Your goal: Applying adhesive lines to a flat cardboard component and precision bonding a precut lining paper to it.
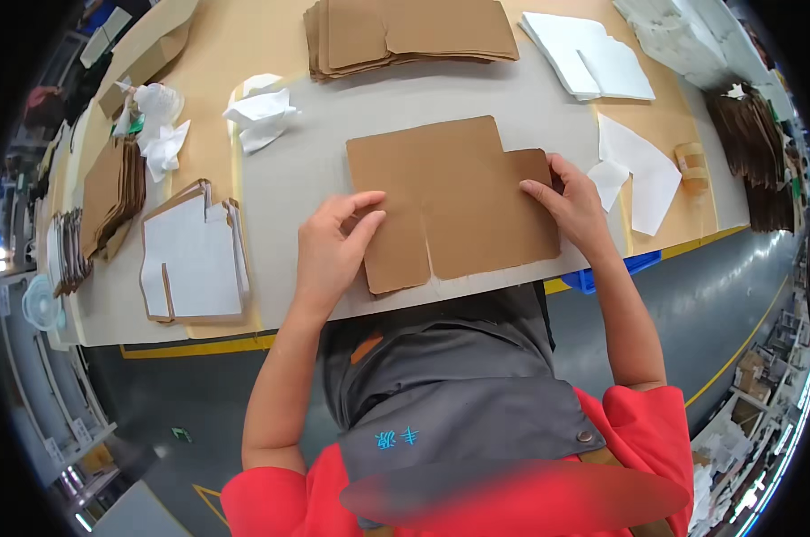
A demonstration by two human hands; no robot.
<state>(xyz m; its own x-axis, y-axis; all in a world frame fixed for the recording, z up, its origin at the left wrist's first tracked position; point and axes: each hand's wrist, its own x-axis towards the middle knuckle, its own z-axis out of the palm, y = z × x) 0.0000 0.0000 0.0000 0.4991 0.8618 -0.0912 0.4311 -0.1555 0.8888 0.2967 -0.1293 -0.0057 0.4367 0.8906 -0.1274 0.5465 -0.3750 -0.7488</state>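
A flat brown panel (459, 206) lies in front of me at the table's near edge. It has a notch at its upper right corner and a narrow slit running up from its lower edge. My left hand (333, 246) is at the panel's left edge, with the thumb and index fingertips on its surface. At the right side, below the notch, my right hand (571, 201) pinches the panel's edge, thumb on top and other fingers behind. Whether a second layer lies beneath the panel is hard to tell.
A stack of brown panels (414, 34) sits at the far side, with folded white sheets (593, 58) right of it. White-faced panels (190, 259) lie left. Crumpled white paper (262, 116), a white bottle (157, 103), a tape roll (691, 168) and a blue bin (615, 271) are around.
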